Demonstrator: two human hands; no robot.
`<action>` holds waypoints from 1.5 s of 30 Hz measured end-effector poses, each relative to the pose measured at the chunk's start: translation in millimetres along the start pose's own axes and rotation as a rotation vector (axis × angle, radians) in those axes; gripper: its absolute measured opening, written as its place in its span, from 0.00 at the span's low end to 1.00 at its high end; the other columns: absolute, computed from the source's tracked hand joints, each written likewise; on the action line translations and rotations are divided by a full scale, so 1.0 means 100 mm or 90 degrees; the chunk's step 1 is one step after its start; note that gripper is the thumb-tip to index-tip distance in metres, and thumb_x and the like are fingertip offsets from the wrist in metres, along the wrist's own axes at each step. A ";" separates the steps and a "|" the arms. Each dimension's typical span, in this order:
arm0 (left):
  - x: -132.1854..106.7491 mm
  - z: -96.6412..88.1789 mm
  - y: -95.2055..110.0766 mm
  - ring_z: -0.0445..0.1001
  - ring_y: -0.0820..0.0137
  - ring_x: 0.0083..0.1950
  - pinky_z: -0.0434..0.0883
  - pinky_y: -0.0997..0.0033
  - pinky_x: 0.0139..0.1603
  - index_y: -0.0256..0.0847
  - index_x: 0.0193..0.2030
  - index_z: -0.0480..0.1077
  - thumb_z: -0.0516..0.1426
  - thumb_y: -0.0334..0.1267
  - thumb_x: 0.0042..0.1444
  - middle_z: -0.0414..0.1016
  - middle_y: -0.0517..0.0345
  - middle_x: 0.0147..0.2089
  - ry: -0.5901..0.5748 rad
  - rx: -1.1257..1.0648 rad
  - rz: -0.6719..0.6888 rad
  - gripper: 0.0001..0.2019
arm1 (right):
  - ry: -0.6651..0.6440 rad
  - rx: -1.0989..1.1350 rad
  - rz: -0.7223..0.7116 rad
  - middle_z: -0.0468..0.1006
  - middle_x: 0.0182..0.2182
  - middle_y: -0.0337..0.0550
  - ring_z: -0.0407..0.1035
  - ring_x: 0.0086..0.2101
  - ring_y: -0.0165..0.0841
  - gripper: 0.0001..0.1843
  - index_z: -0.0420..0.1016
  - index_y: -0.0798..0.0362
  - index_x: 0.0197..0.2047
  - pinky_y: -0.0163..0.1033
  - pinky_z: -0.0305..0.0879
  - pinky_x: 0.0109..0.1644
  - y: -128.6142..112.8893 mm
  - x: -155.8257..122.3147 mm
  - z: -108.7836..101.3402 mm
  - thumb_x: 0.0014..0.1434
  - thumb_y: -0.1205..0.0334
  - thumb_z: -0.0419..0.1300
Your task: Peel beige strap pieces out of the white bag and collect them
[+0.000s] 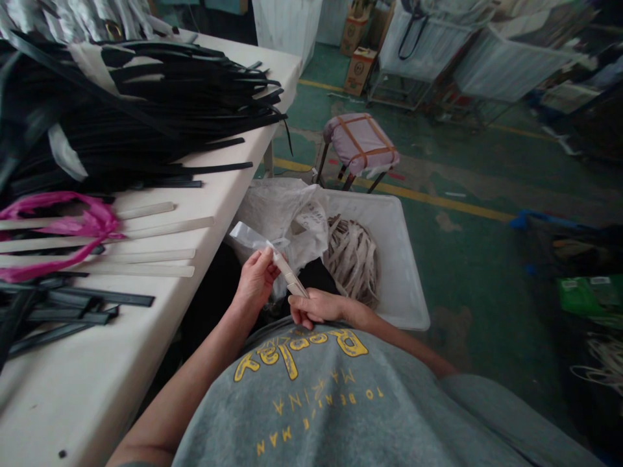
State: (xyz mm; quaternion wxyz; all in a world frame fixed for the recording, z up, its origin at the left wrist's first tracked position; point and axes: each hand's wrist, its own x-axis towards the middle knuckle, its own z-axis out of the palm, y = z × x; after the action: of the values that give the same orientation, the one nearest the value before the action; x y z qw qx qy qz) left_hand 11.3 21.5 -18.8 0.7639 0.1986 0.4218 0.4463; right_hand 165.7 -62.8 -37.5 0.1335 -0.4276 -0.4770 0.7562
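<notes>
In front of my stomach, both hands are on a pale flat strip [291,277], which looks folded or stacked. My left hand [257,280] pinches its upper part between thumb and fingers. A whitish translucent piece of plastic [247,235] sticks out beyond those fingertips; I cannot tell whether it is part of the strip. My right hand [315,306] is closed around the strip's lower end. Below the hands, a crumpled white plastic bag [287,206] and a heap of beige strips [354,259] lie in a white plastic tub [396,259].
The white table [146,337] on the left carries bundled black strips [160,110], several pale strips [160,255] and a pink plastic tie [100,220]. A padded stool [363,143] stands beyond the tub. Cardboard boxes [360,70] and white wheeled bins [413,48] are farther back.
</notes>
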 end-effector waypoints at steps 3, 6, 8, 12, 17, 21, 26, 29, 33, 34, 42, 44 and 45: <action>-0.02 0.00 0.01 0.75 0.75 0.29 0.72 0.76 0.34 0.38 0.28 0.71 0.75 0.47 0.34 0.76 0.62 0.28 0.001 0.001 0.007 0.22 | -0.006 0.014 -0.006 0.69 0.16 0.36 0.53 0.14 0.21 0.41 0.73 0.59 0.29 0.30 0.50 0.18 0.05 0.02 -0.01 0.60 0.25 0.46; -0.04 -0.01 0.01 0.73 0.77 0.28 0.72 0.77 0.34 0.38 0.27 0.72 0.75 0.45 0.35 0.74 0.63 0.27 0.004 0.014 0.030 0.20 | -0.003 0.017 -0.007 0.69 0.16 0.36 0.52 0.13 0.21 0.40 0.73 0.59 0.29 0.29 0.50 0.18 0.05 0.03 -0.02 0.62 0.27 0.46; -0.06 -0.02 0.01 0.72 0.77 0.27 0.72 0.77 0.34 0.38 0.27 0.72 0.74 0.44 0.37 0.73 0.64 0.26 -0.004 0.037 0.052 0.18 | 0.002 0.018 -0.005 0.69 0.16 0.35 0.52 0.13 0.21 0.40 0.73 0.58 0.29 0.29 0.50 0.18 0.05 0.03 -0.02 0.63 0.28 0.45; -0.11 -0.03 -0.01 0.72 0.76 0.28 0.71 0.77 0.34 0.38 0.26 0.74 0.73 0.43 0.38 0.74 0.62 0.27 -0.035 0.113 0.062 0.16 | 0.000 0.017 -0.006 0.70 0.16 0.35 0.53 0.13 0.21 0.40 0.73 0.58 0.29 0.29 0.52 0.18 0.05 0.04 -0.04 0.63 0.28 0.45; -0.16 0.06 -0.07 0.70 0.75 0.25 0.68 0.77 0.28 0.38 0.23 0.74 0.73 0.48 0.38 0.73 0.61 0.23 -0.096 0.213 -0.028 0.18 | -0.025 0.046 -0.055 0.71 0.17 0.35 0.55 0.15 0.21 0.37 0.74 0.59 0.33 0.29 0.53 0.20 -0.04 -0.05 -0.05 0.64 0.31 0.48; -0.12 0.24 -0.03 0.72 0.74 0.25 0.69 0.76 0.28 0.37 0.26 0.76 0.73 0.50 0.37 0.75 0.58 0.25 -0.147 0.237 -0.059 0.19 | 0.123 0.051 -0.130 0.71 0.20 0.33 0.58 0.17 0.21 0.25 0.74 0.58 0.35 0.28 0.56 0.22 -0.12 -0.29 0.04 0.63 0.40 0.59; 0.00 0.60 0.00 0.74 0.73 0.27 0.73 0.74 0.31 0.37 0.26 0.75 0.75 0.46 0.35 0.76 0.58 0.26 -0.177 0.184 -0.102 0.19 | 0.457 0.082 -0.187 0.70 0.22 0.33 0.62 0.18 0.24 0.19 0.73 0.56 0.41 0.29 0.58 0.21 -0.01 -0.70 0.15 0.64 0.46 0.57; 0.03 0.88 -0.03 0.74 0.72 0.27 0.74 0.73 0.31 0.38 0.25 0.74 0.75 0.46 0.35 0.76 0.58 0.26 -0.215 0.182 -0.130 0.19 | 0.572 0.104 -0.214 0.70 0.21 0.35 0.63 0.18 0.25 0.24 0.74 0.57 0.41 0.30 0.59 0.21 0.12 -0.94 0.18 0.66 0.42 0.53; -0.04 1.31 -0.13 0.73 0.73 0.26 0.73 0.74 0.30 0.36 0.25 0.74 0.74 0.44 0.37 0.74 0.58 0.25 -0.287 0.224 -0.101 0.18 | 0.659 0.122 -0.219 0.70 0.20 0.36 0.64 0.17 0.26 0.27 0.74 0.57 0.39 0.31 0.60 0.20 0.14 -1.22 0.16 0.65 0.39 0.52; -0.08 1.42 -0.16 0.73 0.73 0.26 0.72 0.74 0.30 0.36 0.24 0.73 0.74 0.43 0.38 0.74 0.58 0.24 -0.304 0.234 -0.091 0.17 | 0.687 0.124 -0.225 0.70 0.19 0.36 0.64 0.16 0.26 0.27 0.74 0.56 0.38 0.32 0.59 0.20 0.11 -1.28 0.14 0.65 0.38 0.52; -0.21 1.99 -0.29 0.73 0.74 0.27 0.72 0.73 0.33 0.38 0.24 0.72 0.72 0.42 0.45 0.74 0.61 0.25 -0.430 0.265 -0.059 0.15 | 0.775 0.135 -0.327 0.73 0.23 0.38 0.65 0.18 0.27 0.30 0.74 0.55 0.40 0.33 0.62 0.21 -0.03 -1.50 -0.01 0.64 0.34 0.51; -0.11 2.01 -0.31 0.74 0.74 0.28 0.71 0.74 0.34 0.38 0.26 0.73 0.72 0.42 0.44 0.75 0.61 0.26 -0.397 0.268 -0.052 0.14 | 0.789 0.101 -0.310 0.74 0.23 0.39 0.66 0.18 0.26 0.27 0.73 0.55 0.37 0.32 0.62 0.22 0.09 -1.50 0.02 0.65 0.37 0.51; -0.04 1.99 -0.33 0.74 0.74 0.28 0.71 0.75 0.34 0.38 0.27 0.73 0.72 0.42 0.44 0.76 0.61 0.27 -0.370 0.267 -0.060 0.14 | 0.802 0.080 -0.291 0.73 0.23 0.39 0.66 0.18 0.26 0.26 0.72 0.55 0.36 0.32 0.62 0.22 0.17 -1.49 0.04 0.66 0.39 0.50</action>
State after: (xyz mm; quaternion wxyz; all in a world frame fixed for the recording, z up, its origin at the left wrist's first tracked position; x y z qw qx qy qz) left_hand 191.3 15.2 73.0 0.8142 0.4499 0.2784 0.2392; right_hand 255.1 -164.9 26.3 0.5673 -0.6668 -0.3418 0.3416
